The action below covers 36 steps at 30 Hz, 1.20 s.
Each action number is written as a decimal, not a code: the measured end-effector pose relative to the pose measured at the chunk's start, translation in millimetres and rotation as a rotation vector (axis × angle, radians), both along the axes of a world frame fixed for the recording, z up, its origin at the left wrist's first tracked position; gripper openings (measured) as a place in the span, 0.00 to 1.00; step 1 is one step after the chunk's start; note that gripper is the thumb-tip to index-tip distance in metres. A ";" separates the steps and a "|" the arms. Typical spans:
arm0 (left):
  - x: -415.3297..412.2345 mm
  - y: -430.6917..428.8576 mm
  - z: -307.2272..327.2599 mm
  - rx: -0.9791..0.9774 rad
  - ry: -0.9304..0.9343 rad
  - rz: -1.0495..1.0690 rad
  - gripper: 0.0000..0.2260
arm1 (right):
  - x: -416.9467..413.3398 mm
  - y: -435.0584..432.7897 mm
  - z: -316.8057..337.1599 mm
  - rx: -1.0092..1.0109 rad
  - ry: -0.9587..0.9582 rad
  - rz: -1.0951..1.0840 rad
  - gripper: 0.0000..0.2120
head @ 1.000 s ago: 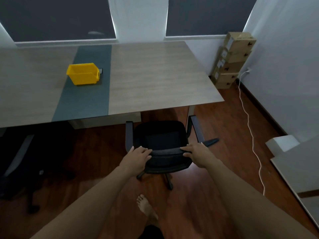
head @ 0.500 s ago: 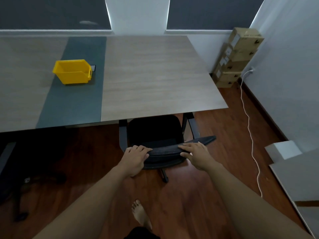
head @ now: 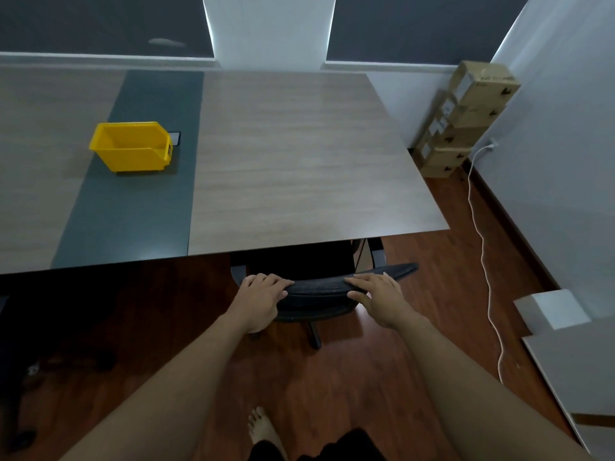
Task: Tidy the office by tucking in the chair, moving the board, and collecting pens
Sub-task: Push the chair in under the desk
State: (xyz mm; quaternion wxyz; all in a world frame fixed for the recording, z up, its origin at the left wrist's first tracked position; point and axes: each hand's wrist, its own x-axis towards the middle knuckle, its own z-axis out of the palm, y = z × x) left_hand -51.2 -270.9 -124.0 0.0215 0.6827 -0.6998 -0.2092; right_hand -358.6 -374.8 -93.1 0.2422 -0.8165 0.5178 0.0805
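Note:
A black office chair (head: 316, 291) stands at the near edge of the wooden table (head: 293, 168), its seat mostly hidden under the tabletop. My left hand (head: 261, 296) grips the left end of the chair's backrest top. My right hand (head: 379, 294) rests on the right part of the same backrest, fingers laid over it. An empty-looking yellow bin (head: 131, 146) sits on the table's dark grey centre strip (head: 133, 194). No pens or board are in view.
Stacked cardboard boxes (head: 466, 118) stand in the far right corner. A white cable (head: 482, 247) trails across the wooden floor along the right wall. A white shelf or desk corner (head: 552, 311) juts in at right. Another dark chair (head: 20, 361) sits at lower left.
The chair has rolled forward under the table, and both hands have gone with it on the backrest. I have stepped closer to the table.

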 end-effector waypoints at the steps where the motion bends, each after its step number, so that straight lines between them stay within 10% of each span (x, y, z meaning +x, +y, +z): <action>1: 0.0 -4.9 0.0 0.001 -0.002 0.007 0.20 | 0.2 -5.6 -0.4 -0.001 -0.001 0.003 0.23; 36: -34.4 -41.2 39.0 -0.018 0.097 0.705 0.32 | 7.2 -115.0 3.1 0.025 -0.029 0.296 0.32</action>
